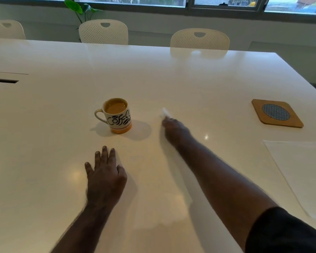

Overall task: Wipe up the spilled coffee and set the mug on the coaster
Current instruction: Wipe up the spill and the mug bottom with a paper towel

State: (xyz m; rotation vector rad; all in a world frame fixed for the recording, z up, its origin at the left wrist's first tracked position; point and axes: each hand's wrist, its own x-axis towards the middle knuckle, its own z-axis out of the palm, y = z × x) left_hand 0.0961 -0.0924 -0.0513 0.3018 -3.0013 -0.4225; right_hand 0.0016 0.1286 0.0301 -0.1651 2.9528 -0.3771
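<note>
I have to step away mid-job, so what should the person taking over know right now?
Left hand: flat on the table, empty.
Right hand: blurred, fingers closed on a white tissue against the table, right of the mug.
Mug: upright on bare table, coffee inside.
Coaster: far right, vacant.
Done: wiping underway; no spill clearly visible.
Left: finish wiping, move mug onto coaster.

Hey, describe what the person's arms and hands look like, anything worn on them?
Both forearms are bare, with visible hair. The left hand shows no ring, watch or glove. The right hand is motion-blurred, so small details there can't be told. A black sleeve covers the right upper arm at the bottom right corner. No sleeve shows on the left arm.
</note>
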